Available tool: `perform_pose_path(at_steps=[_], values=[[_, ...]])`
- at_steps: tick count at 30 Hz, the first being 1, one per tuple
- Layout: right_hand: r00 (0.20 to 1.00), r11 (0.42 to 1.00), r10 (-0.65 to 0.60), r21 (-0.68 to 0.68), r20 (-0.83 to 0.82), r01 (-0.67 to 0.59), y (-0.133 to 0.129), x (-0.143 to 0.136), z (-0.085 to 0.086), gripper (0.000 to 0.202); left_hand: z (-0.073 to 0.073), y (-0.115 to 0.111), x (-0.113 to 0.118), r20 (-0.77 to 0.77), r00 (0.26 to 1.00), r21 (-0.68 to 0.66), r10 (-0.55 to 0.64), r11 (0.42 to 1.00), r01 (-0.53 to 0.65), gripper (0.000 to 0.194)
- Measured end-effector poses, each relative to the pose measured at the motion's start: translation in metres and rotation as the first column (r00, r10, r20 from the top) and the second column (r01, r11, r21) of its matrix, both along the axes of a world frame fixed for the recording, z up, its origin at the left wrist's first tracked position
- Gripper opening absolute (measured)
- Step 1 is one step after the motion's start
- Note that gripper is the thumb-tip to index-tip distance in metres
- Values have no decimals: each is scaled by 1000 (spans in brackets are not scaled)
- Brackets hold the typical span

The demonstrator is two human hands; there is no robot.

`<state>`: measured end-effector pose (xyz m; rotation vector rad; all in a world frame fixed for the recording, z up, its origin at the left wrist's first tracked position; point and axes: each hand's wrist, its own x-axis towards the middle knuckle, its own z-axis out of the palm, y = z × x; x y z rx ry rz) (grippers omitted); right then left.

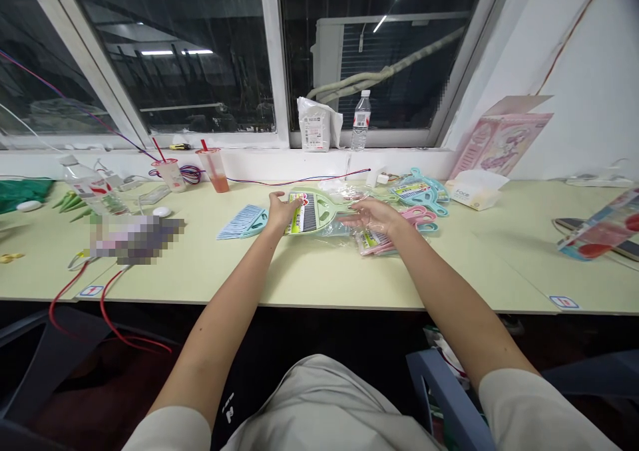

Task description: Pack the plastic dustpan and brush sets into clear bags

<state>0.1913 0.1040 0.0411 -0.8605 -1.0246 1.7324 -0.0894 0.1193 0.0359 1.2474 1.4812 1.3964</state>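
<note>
Green dustpan (325,206) lies at twelve o'clock over the desk (339,281), brush nested. Left hand (281,213) pinches its rim; right hand (380,217) holds the wrapped handle. Recommended: support both ends evenly, loose plastic kept off the pink set (417,214), one o'clock.

A clear plastic water bottle (361,122) was stood on the windowsill (264,166), right of a white plastic packet (315,126).
</note>
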Motion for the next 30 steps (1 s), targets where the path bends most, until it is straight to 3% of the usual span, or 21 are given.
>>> perform_pose_path(at_steps=[4,8,15,19,24,27,30], values=[[997,997,70,-22,-29,-70,-4,-1,3,15,6,-4,0,29,999,-44,30,999,-29,69],[990,994,107,1,-93,-107,-8,1,7,17,11,-6,-2,58,995,-101,-82,991,88,40],[989,999,5,39,-145,0,-11,4,11,22,13,-1,-16,-24,990,-151,-137,980,132,37],[984,992,-94,74,-149,106,-11,5,12,30,16,1,-24,-136,986,-156,-96,985,74,41],[989,990,-96,92,-116,107,-11,4,14,35,21,-7,-19,-65,997,-78,-46,996,41,37],[995,994,-58,92,-86,65,-10,2,11,38,22,-8,-13,-16,999,31,-31,999,32,35],[989,992,-110,54,-100,116,-8,2,8,38,21,-4,-12,25,999,140,21,990,-24,33]])
